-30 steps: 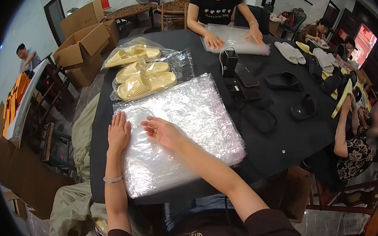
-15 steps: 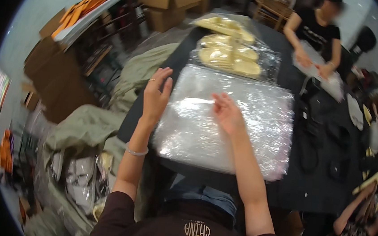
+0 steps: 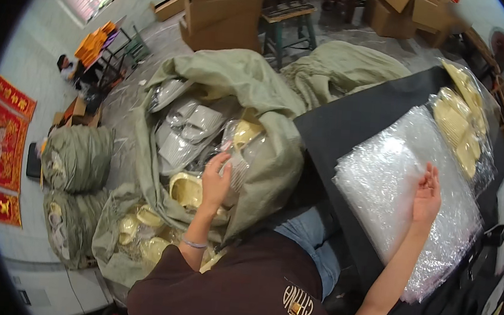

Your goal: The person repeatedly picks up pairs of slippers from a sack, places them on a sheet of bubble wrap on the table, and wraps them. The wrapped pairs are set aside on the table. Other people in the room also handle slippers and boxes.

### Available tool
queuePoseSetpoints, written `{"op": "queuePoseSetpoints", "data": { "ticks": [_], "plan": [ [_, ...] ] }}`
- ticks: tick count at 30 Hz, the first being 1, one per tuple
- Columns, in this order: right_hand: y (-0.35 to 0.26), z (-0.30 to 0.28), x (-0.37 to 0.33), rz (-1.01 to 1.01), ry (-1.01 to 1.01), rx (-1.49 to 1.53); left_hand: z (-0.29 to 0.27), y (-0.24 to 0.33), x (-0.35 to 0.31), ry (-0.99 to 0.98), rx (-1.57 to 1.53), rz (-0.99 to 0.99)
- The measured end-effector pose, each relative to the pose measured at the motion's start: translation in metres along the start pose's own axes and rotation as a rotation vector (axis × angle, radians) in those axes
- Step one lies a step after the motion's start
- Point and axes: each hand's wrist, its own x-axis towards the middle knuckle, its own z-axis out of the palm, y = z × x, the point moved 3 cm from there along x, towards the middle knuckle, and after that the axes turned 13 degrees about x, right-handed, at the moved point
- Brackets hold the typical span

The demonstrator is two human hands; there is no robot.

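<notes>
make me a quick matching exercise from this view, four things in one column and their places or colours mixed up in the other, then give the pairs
Column one
1. left hand
2. right hand
3. bagged slippers on the table
4. large open sack

Column two
A. over the clear plastic stack
B. dull green
C. at the sack's opening
D. pale yellow

Pairs: 1-C, 2-A, 3-D, 4-B
</notes>
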Motion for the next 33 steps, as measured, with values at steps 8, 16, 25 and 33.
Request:
{"op": "queuePoseSetpoints", "data": {
  "ticks": [8, 16, 25, 33],
  "plan": [
    [-0.002, -0.008, 0.005, 0.029, -0.052, -0.018, -0.105, -0.072, 0.022, -0.224, 0.221, -0.114],
    [0.0, -0.004, 0.002, 0.008, -0.031, -0.019, -0.065, -0.143, 0.031, -0.912, 0.26, 0.204],
    [0.006, 0.007, -0.003, -0.056, 0.016, -0.001, -0.117, -0.091, 0.072, -0.868, 0.222, 0.438],
    [0.003, 0.039, -0.019, -0.047, -0.133, -0.01, -0.249, -0.024, 0.176, -0.53, -0.165, 0.613]
  ]
}}
